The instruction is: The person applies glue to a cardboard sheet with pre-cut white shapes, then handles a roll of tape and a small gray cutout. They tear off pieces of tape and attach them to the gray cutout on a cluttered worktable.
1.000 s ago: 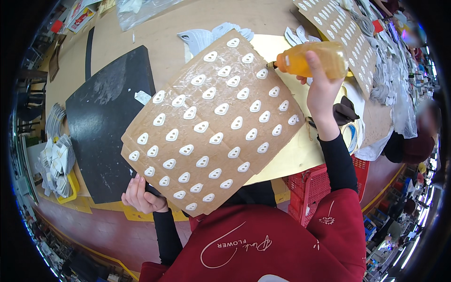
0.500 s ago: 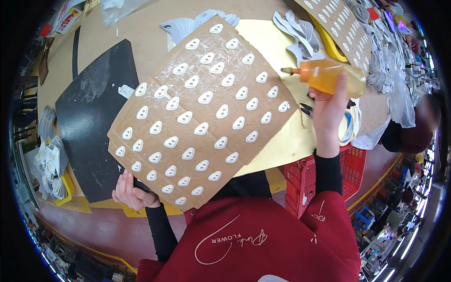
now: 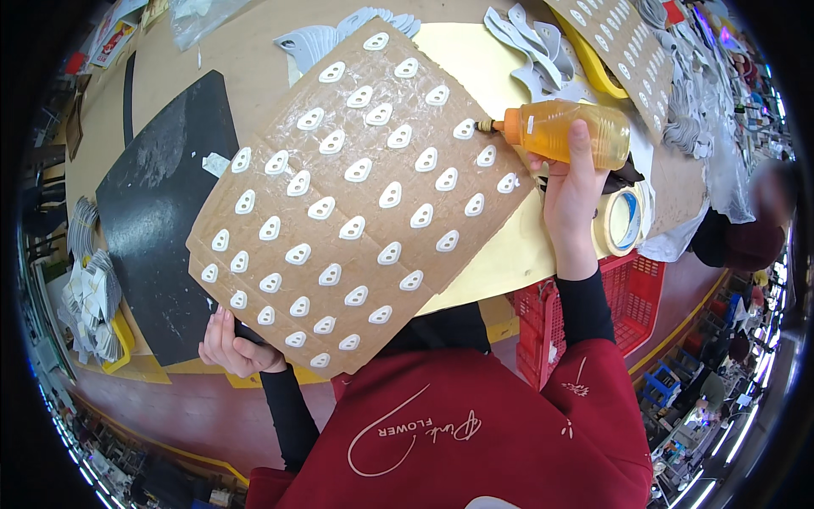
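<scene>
Squeeze bottle [image 3: 585,133], probably light and soft-walled, best held mid-barrel, is gripped by the right hand [image 3: 573,192], nozzle [image 3: 487,126] at the upper-right edge of the brown sheet [image 3: 363,265]. Left hand [image 3: 234,346] curls by its lower-left edge, hold unclear.

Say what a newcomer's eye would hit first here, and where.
First, the brown cardboard sheet slanting across the middle, dotted with rows of white two-holed pieces. Next, the amber squeeze bottle at its upper right, gripped in the right hand, nozzle pointing left at one piece. Then the big black board at left, partly hidden by the sheet.
</scene>
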Demonstrator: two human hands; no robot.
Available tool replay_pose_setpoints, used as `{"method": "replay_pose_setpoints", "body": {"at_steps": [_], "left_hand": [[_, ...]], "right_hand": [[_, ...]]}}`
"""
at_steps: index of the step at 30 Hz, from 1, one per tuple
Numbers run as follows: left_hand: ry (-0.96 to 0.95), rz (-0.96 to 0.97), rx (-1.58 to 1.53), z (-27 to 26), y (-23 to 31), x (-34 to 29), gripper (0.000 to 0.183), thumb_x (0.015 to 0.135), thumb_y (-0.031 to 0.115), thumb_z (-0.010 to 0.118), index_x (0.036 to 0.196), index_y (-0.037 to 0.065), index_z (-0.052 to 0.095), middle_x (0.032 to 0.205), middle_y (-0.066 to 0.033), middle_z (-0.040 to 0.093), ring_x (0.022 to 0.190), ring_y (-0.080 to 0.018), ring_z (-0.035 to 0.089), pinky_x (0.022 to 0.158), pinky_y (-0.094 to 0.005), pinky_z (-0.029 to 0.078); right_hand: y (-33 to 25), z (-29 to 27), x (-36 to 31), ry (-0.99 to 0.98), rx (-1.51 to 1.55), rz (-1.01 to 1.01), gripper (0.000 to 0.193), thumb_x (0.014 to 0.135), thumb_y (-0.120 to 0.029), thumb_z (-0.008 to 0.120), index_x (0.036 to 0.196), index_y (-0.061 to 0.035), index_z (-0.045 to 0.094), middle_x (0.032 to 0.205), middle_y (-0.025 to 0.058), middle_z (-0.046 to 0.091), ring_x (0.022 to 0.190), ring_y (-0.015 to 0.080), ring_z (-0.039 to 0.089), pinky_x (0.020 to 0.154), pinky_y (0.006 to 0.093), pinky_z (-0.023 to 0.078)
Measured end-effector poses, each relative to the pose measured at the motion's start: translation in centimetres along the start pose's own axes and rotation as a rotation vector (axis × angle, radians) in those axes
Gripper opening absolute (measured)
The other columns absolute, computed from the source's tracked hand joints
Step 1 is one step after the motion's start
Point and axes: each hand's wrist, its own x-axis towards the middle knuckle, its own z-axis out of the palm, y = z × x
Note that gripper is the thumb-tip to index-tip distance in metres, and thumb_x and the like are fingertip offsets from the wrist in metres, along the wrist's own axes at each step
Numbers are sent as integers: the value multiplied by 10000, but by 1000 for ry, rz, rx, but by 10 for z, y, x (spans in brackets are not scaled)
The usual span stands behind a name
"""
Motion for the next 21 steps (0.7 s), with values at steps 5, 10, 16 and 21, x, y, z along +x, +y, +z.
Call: {"method": "replay_pose_setpoints", "body": {"at_steps": [5, 10, 16, 21], "left_hand": [[9, 2, 0, 1, 0, 0, 459, 1011, 290, 350, 981, 11, 712, 988, -78, 728, 927, -218, 647, 916, -368, 346], [10, -1, -8, 1, 0, 0, 455, 1012, 288, 349, 981, 14, 709, 993, -76, 728, 931, -217, 648, 924, -367, 342], [11, -5, -11, 1, 1, -1, 452, 1012, 289, 348, 980, 16, 707, 996, -75, 728, 934, -215, 647, 930, -368, 340], [13, -16, -12, 1, 0, -1, 453, 1012, 293, 351, 975, 16, 706, 994, -75, 728, 935, -214, 646, 934, -368, 338]], "right_hand": [[-2, 3, -2, 30, 26, 29, 325, 943, -263, 679, 1064, 21, 577, 872, 111, 660, 640, 170, 628, 514, 270, 478], [-2, 2, -6, -22, 7, 21, 342, 940, -233, 676, 1127, 36, 578, 918, 116, 666, 653, 174, 633, 514, 271, 488], [0, 0, -13, -77, -45, -28, 364, 900, -175, 722, 1163, 32, 578, 1110, 119, 638, 814, 179, 654, 619, 282, 550], [4, 4, -14, -156, -186, -204, 419, 846, -154, 784, 1172, 19, 585, 1152, 125, 644, 961, 187, 653, 832, 297, 544]]}}
